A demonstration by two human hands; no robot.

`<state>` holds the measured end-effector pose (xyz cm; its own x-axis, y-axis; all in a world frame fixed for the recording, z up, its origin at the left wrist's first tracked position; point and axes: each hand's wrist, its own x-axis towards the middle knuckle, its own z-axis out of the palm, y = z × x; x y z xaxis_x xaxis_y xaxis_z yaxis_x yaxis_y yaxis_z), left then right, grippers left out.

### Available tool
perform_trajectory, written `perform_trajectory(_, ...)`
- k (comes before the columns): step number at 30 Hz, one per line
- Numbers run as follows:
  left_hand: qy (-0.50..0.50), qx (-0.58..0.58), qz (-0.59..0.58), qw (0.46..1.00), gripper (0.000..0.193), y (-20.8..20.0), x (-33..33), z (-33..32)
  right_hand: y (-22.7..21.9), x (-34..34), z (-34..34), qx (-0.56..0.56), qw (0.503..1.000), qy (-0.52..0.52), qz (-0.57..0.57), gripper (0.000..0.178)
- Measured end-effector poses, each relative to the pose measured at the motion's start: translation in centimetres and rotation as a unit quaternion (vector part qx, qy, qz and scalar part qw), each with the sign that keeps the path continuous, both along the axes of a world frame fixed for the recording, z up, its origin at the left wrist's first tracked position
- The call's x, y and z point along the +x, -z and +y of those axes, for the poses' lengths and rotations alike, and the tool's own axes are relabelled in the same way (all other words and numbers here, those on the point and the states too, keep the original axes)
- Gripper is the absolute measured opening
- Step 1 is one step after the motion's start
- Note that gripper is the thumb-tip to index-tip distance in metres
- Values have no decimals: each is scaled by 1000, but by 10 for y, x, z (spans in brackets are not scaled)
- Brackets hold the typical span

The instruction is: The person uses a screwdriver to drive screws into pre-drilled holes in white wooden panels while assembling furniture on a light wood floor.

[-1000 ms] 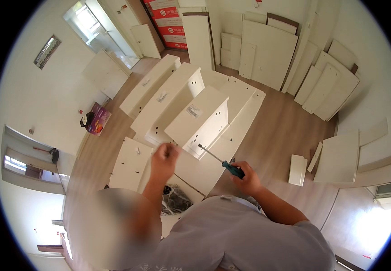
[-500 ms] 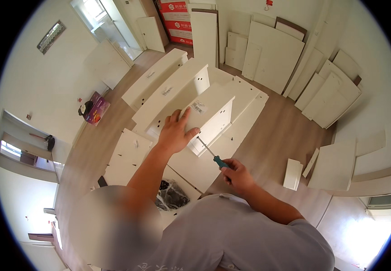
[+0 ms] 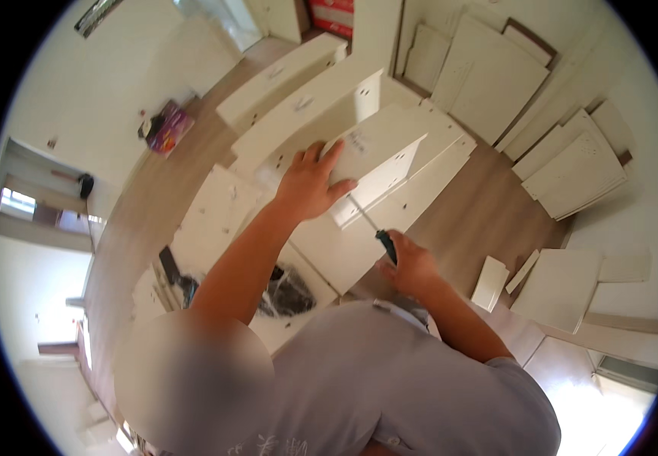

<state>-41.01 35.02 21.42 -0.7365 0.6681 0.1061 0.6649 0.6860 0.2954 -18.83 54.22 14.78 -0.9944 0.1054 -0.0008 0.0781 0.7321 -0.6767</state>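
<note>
My left hand (image 3: 308, 184) lies with its fingers spread on a white drawer panel (image 3: 374, 144), its thumb near the panel's near end. In my right hand (image 3: 414, 266) is a screwdriver (image 3: 385, 245) with a dark green handle. Its thin shaft points up and left, and its tip is close to the panel's near end, by my left thumb. Whether the tip sits in a screw is too blurred to tell. This panel stands on a larger white board (image 3: 329, 254), beside two more drawer-like pieces, one of them a white drawer front (image 3: 272, 83) farther off.
White boards (image 3: 492, 68) lean against the far wall, and more panels (image 3: 576, 163) lean at the right. A clear plastic bag of dark parts (image 3: 287, 292) lies near my left forearm. A purple box (image 3: 171, 129) stands on the floor by the left wall.
The view has shifted, so the panels sit higher in it. My right hand has turned the screwdriver, its grip on the handle differing now. My left hand stays on the panel.
</note>
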Motion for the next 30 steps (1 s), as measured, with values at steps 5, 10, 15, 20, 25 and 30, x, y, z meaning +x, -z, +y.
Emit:
perform_trajectory(5,-11,8,6,1000,82,-2,2,3,-4,-14,19,-472,841,-20,-263,56)
perform_trajectory(10,-4,43,13,999,74,0,0,0,8,-16,18,-523,814,-6,-253,52)
perform_trajectory(15,-38,287,74,954,31,32,34,-55,24,13,21,-402,882,29,-245,46)
perform_trajectory(20,-271,144,-185,934,19,106,102,-164,58,62,40,-414,856,126,-281,49)
perform_trajectory(25,-251,-127,-199,939,28,179,116,-218,84,80,47,-341,896,115,-259,52)
perform_trajectory(30,-247,-138,-205,937,30,175,114,-188,79,68,34,-267,931,66,-241,58)
